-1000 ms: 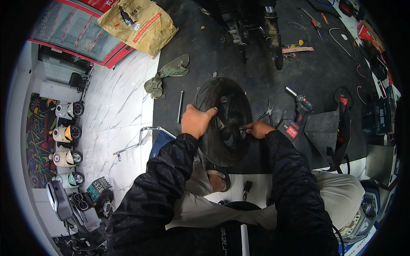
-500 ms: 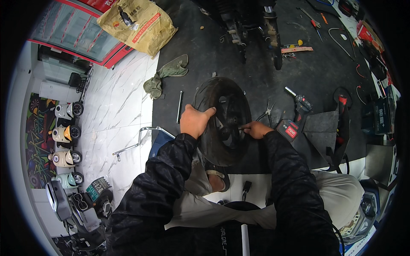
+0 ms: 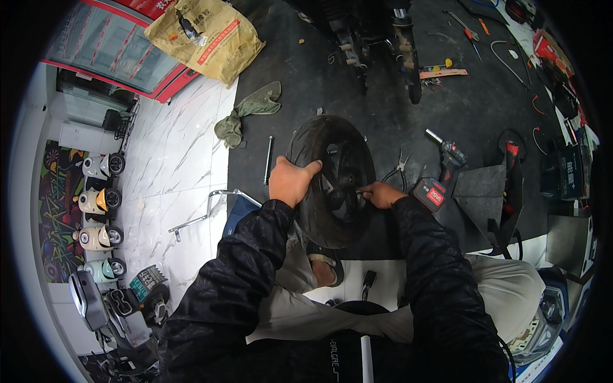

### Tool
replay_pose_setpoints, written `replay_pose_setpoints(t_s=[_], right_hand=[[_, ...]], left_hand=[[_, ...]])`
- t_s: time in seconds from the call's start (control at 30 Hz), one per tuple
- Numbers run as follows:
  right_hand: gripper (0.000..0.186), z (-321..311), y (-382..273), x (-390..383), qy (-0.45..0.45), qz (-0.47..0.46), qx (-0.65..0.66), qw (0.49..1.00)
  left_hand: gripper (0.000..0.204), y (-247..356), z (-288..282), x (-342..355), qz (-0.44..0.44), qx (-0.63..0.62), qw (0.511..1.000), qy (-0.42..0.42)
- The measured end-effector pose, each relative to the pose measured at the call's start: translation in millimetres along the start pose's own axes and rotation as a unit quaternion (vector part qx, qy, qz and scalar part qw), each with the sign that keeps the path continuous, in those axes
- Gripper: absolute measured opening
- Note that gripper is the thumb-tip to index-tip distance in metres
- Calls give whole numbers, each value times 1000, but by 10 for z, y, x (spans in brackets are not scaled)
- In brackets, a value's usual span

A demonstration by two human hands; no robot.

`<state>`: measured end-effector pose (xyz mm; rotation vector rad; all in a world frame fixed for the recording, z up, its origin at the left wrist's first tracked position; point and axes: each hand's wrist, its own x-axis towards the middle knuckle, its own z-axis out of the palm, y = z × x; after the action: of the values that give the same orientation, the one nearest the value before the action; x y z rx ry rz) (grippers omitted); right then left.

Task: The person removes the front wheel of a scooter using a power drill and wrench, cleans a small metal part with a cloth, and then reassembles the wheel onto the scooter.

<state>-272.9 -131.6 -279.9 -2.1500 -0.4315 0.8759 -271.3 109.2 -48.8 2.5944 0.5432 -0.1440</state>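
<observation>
A black scooter wheel [image 3: 352, 175] with a worn tyre stands upright on the dark mat in front of me. My left hand [image 3: 290, 181] grips the tyre's left side, its thumb over the tread edge. At the hub side, my right hand [image 3: 382, 195] is closed in a pinch by the spokes. Whatever lies between those fingertips is too small to make out. Just beyond the right hand are pliers [image 3: 401, 163] with dark handles and a red-and-black cordless impact wrench [image 3: 445, 166].
A long metal wrench [image 3: 269, 161] and a green cloth [image 3: 246, 112] lie to the left. Fork legs [image 3: 408, 60] of a vehicle rise ahead. A dark open box [image 3: 485, 198] stands at right, a yellow sack [image 3: 211, 41] far left. Parked scooters [image 3: 96, 201] line the left wall.
My right hand has shifted slightly left, toward the wheel's hub. The left hand and the wheel look unmoved.
</observation>
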Motion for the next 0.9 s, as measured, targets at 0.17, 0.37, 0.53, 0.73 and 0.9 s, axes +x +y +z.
replay_pose_setpoints(t_s=[0.17,0.37,0.53,0.73,0.9], right_hand=[[37,0,-8,15,-3,2,10,1000],[38,16,-9,53,-8,13,-11,1000],[38,13,-17,71,-9,-3,-32,999],[38,-2,-60,66,-10,2,-55,998],[40,-25,-140,14,-5,23,-100,995]], left_hand=[[79,6,4,4,-3,5,1000,-3],[83,2,7,3,-6,5,1000,-2],[80,11,-5,-9,-8,7,1000,-3],[78,33,-11,-20,-12,10,1000,-2],[78,51,-15,-31,-15,4,1000,-5]])
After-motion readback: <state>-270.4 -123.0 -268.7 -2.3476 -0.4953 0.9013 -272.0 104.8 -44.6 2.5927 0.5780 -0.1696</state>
